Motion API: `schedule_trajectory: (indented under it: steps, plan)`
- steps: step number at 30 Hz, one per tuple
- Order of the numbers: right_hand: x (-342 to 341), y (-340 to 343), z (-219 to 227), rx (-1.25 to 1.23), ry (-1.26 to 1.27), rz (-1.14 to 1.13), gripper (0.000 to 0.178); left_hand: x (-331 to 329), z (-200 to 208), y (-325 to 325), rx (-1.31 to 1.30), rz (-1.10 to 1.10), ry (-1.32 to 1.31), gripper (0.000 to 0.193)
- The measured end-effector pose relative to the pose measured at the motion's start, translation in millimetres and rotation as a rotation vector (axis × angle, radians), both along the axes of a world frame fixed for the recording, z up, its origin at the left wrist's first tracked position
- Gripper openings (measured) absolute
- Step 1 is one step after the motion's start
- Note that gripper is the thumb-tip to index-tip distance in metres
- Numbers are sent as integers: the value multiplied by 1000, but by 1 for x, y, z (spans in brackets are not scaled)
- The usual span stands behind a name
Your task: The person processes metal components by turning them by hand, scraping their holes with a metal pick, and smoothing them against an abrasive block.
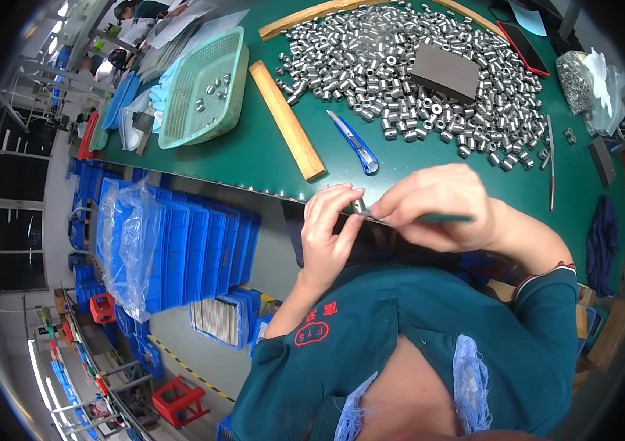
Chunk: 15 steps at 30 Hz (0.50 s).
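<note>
Near the front edge of the green table, my left hand (329,224) pinches a small metal bushing (358,206) between thumb and fingers. My right hand (437,207) is closed around a slim tool with a dark green handle (445,217). The tool's front end meets or nearly meets the bushing; its tip is too small and blurred to tell its kind. Just beyond my hands lies a blue utility knife (354,143) with its blade out. A large heap of similar metal bushings (371,70) covers the far part of the table.
A wooden strip (288,121) lies left of the knife. A pale green basket (168,121) holds several bushings. On the heap rests a dark grey block (445,72). A red-edged phone (524,48) lies far right. Stacked blue crates (198,246) stand left below the table.
</note>
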State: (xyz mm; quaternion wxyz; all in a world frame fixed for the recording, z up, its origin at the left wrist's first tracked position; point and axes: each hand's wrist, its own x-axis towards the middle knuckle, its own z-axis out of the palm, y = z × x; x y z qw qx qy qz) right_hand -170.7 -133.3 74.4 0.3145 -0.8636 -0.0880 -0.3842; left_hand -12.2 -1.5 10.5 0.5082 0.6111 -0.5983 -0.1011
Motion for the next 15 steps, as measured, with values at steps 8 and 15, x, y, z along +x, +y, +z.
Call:
schedule_trajectory:
  steps: [8,15]
  plan:
    - [4,-2,-9,96,12,-85,21,-1,2,6,116,-143,682,28]
    - [4,-2,-13,71,68,-43,26,-3,1,7,145,-116,623,27]
